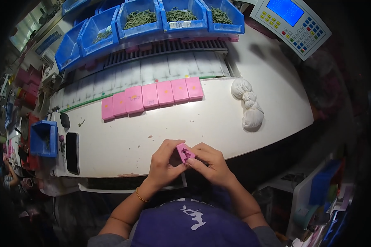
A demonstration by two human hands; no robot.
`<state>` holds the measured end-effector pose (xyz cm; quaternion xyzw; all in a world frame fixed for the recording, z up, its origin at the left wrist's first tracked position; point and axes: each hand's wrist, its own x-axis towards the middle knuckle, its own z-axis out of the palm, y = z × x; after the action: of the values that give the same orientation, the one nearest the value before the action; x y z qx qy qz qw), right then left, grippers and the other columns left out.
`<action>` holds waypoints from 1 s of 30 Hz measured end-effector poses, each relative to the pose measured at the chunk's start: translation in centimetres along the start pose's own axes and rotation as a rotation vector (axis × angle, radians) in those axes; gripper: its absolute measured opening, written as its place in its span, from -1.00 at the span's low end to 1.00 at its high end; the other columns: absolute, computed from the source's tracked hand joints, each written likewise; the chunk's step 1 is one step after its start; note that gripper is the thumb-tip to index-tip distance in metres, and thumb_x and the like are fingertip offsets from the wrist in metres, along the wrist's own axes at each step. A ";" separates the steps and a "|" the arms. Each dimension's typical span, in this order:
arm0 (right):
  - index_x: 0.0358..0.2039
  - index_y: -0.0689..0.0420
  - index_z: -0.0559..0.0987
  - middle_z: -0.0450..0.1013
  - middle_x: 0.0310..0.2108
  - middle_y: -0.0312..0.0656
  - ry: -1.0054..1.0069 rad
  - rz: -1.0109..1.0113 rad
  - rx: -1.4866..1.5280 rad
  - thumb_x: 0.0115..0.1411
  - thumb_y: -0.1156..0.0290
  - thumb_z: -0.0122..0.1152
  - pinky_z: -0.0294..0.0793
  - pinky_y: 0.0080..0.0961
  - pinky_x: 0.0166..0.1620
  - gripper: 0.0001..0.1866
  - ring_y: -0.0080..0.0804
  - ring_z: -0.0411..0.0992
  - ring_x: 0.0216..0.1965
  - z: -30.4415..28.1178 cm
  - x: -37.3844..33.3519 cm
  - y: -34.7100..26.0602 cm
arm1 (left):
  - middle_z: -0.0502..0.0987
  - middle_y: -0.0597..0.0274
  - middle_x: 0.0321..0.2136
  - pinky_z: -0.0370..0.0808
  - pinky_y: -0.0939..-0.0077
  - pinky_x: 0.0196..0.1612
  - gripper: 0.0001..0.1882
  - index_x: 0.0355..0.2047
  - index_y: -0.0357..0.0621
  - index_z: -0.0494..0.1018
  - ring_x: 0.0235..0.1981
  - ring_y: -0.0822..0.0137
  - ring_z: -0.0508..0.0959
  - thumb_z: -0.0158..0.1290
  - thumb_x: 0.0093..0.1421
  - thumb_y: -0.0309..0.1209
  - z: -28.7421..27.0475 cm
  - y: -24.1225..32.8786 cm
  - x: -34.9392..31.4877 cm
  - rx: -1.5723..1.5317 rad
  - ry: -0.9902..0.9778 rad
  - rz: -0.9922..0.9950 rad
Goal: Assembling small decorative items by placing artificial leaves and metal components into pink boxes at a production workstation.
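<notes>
Over the near edge of the white table, both my hands hold a small pink rubber mold [184,152], with a dark gap showing in its upper side. My left hand [167,158] grips it from the left, fingers curled along its far side and thumb near its lower end. From the right, my right hand [210,162] pinches it, the thumb at the gap. Any small piece inside the gap is too small to make out. Farther back on the table, several pink molds [150,96] stand side by side in a slanting row, some with handwritten marks.
Blue bins [139,18], some with green pieces, line the back above a dark slatted rack [165,52]. A knotted white cloth bag [249,105] lies right. A phone [72,153] and blue tray [44,138] sit left. A keypad machine [292,24] stands back right.
</notes>
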<state>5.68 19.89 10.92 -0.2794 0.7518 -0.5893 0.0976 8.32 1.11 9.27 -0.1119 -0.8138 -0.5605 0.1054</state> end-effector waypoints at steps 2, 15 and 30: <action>0.04 0.26 0.54 0.48 -0.30 -0.12 0.024 -0.015 -0.003 0.18 0.36 0.31 0.49 -0.46 -0.26 -0.57 -0.33 0.48 -0.34 0.1 -0.1 0.1 | 0.53 0.08 -0.26 0.53 0.37 -0.21 -0.48 -0.06 -0.21 0.45 -0.26 0.12 0.59 0.35 -0.05 -0.44 0.0 0.0 -0.1 0.000 0.006 0.001; -0.07 0.24 0.36 0.46 -0.41 -0.09 0.009 0.372 0.260 0.46 0.12 -0.16 0.47 -0.44 -0.25 -0.61 -0.39 0.48 -0.38 1.3 2.2 -0.3 | 0.47 0.10 -0.17 0.59 0.43 -0.19 -0.39 0.03 -0.20 0.43 -0.22 0.22 0.58 0.36 -0.07 -0.47 -0.4 0.7 0.0 0.082 -0.032 0.037; -0.01 0.21 0.50 0.46 -0.50 -0.27 0.046 0.554 0.260 0.46 0.22 -0.12 0.38 -0.69 -0.53 -0.65 -0.69 0.39 -0.55 -1.2 1.3 0.2 | 0.44 0.20 -0.11 0.47 0.55 0.00 -0.57 0.00 -0.31 0.39 -0.09 0.45 0.51 0.18 0.11 -0.66 -3.8 -0.3 -1.4 -0.582 -0.041 -0.460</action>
<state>4.02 20.22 11.29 -0.0354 0.7195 -0.6378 0.2725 9.74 -2.67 9.95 0.0375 -0.6262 -0.7750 -0.0760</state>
